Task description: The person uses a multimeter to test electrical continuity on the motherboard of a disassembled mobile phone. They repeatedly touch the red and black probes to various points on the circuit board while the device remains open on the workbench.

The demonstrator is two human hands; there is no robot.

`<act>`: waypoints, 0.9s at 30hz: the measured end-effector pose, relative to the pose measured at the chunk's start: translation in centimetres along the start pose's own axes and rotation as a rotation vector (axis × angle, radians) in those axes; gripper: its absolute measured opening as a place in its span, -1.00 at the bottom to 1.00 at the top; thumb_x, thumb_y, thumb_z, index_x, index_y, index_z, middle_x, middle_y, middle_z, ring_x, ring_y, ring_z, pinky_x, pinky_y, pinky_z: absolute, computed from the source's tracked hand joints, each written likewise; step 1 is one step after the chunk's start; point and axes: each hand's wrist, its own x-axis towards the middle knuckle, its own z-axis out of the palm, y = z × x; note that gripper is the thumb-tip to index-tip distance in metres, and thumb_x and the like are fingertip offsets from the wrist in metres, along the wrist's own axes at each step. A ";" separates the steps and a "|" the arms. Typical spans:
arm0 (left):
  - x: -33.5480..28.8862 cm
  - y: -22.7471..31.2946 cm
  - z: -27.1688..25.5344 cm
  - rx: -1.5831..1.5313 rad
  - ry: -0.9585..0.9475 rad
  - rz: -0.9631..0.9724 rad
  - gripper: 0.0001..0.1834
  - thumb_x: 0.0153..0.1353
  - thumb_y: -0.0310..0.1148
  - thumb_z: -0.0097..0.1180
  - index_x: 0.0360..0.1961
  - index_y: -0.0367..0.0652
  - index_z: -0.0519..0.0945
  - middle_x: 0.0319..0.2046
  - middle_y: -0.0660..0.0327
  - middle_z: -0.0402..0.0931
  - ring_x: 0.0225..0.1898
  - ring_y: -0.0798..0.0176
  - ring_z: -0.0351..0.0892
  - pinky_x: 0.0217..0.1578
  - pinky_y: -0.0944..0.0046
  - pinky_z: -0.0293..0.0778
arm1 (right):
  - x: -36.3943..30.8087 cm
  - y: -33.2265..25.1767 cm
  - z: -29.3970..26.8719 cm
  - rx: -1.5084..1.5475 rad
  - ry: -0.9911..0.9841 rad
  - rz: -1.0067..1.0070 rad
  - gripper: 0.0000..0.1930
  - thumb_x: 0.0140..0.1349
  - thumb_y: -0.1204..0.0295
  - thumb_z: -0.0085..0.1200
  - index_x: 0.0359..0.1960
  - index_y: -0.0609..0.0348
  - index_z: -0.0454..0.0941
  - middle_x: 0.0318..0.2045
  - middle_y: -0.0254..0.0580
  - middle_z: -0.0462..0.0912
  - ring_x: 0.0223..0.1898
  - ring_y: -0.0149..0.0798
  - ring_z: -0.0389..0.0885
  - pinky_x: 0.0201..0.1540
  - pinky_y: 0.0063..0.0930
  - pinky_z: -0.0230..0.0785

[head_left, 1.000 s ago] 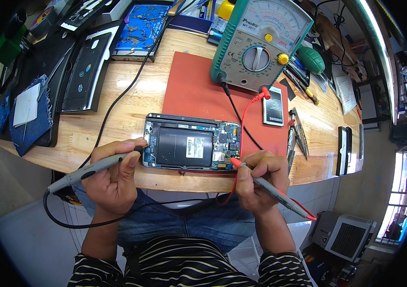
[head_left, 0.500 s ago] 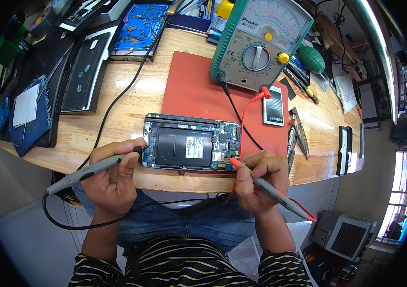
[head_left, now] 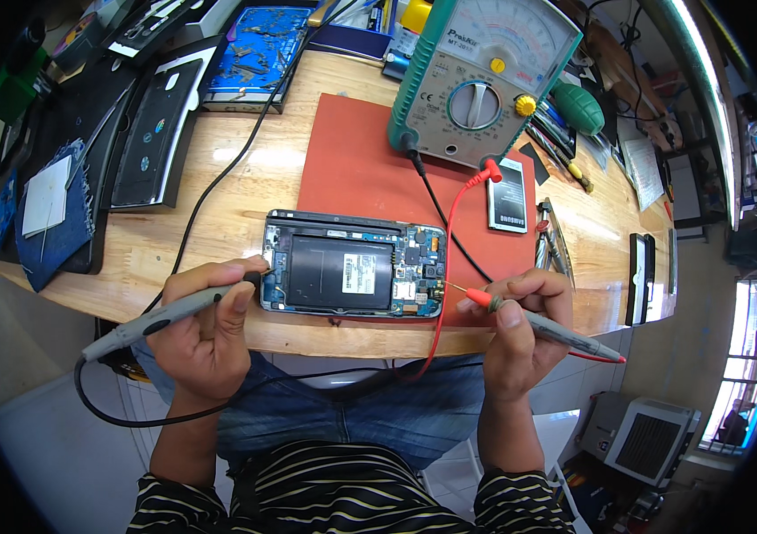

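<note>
An opened smartphone (head_left: 325, 270) lies sideways near the bench's front edge, its circuit boards and empty battery bay bare. At its left end, my left hand (head_left: 209, 334) is closed on a grey test probe (head_left: 152, 324) with a black tip, whose point is hidden by the fingers. My right hand (head_left: 525, 334) pinches a grey probe with a red tip (head_left: 478, 296). That probe's metal point reaches the phone's right edge; I cannot tell whether it touches. Behind stands a green-and-grey analog multimeter (head_left: 476, 98), with the black and red leads plugged into it.
The phone partly rests on a red mat (head_left: 352, 160). A phone battery (head_left: 507, 198) and tweezers (head_left: 559, 245) lie on the right. Black trays (head_left: 154, 133), a denim scrap (head_left: 63, 227) and a blue tray (head_left: 258, 53) of small parts sit on the left. The black cable (head_left: 218, 182) crosses the bench.
My right hand and the red probe have shifted right, with the tip moving from over the lower right board to the phone's right edge. My left hand has hardly moved.
</note>
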 end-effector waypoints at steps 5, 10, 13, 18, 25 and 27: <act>0.0 0.1 0.3 -0.024 0.033 -0.016 -0.83 0.26 -0.48 0.09 -0.19 -0.35 0.45 -0.32 -0.05 0.63 -0.24 0.20 0.65 -0.17 0.36 0.53 | 0.3 -0.7 -0.7 0.065 0.064 0.131 -0.88 0.23 0.57 0.02 -0.28 0.32 0.34 -0.45 -0.10 0.54 -0.45 -0.34 0.61 -0.31 -0.53 0.51; 0.1 0.1 0.2 -0.021 0.001 0.000 -0.83 0.28 -0.50 0.07 -0.18 -0.36 0.42 -0.32 -0.09 0.62 -0.21 0.17 0.65 -0.16 0.33 0.54 | 0.5 0.2 -0.4 0.115 -0.029 0.098 -0.82 0.17 0.65 0.12 -0.32 0.28 0.32 -0.47 -0.12 0.56 -0.45 -0.39 0.61 -0.34 -0.58 0.50; 0.0 0.1 0.2 -0.019 -0.008 -0.001 -0.83 0.29 -0.49 0.05 -0.17 -0.36 0.41 -0.30 -0.11 0.61 -0.21 0.15 0.64 -0.13 0.29 0.54 | 0.4 0.5 -0.3 0.076 -0.027 0.087 -0.78 0.16 0.65 0.15 -0.33 0.26 0.30 -0.47 -0.14 0.57 -0.47 -0.44 0.59 -0.36 -0.60 0.48; 0.0 0.2 0.2 -0.020 -0.007 -0.020 -0.84 0.29 -0.49 0.04 -0.17 -0.35 0.40 -0.28 -0.11 0.60 -0.19 0.13 0.64 -0.10 0.28 0.53 | 0.2 0.9 0.1 -0.018 -0.089 0.038 -0.81 0.19 0.63 0.12 -0.34 0.26 0.30 -0.48 -0.13 0.57 -0.47 -0.49 0.52 -0.37 -0.65 0.41; -0.1 0.6 0.2 -0.015 -0.014 -0.062 -0.83 0.32 -0.45 0.02 -0.17 -0.35 0.39 -0.27 -0.14 0.59 -0.19 0.13 0.61 -0.06 0.26 0.47 | 0.2 1.2 0.3 -0.011 -0.114 -0.014 -0.82 0.18 0.67 0.08 -0.37 0.27 0.29 -0.49 -0.08 0.55 -0.40 -0.34 0.57 -0.25 -0.48 0.47; -0.1 0.6 0.2 -0.010 -0.014 -0.060 -0.83 0.32 -0.44 0.02 -0.17 -0.35 0.40 -0.27 -0.14 0.59 -0.20 0.14 0.60 -0.07 0.27 0.47 | 0.2 1.3 0.3 -0.033 -0.124 -0.019 -0.82 0.18 0.66 0.09 -0.37 0.27 0.29 -0.48 -0.08 0.55 -0.36 -0.30 0.60 -0.22 -0.46 0.48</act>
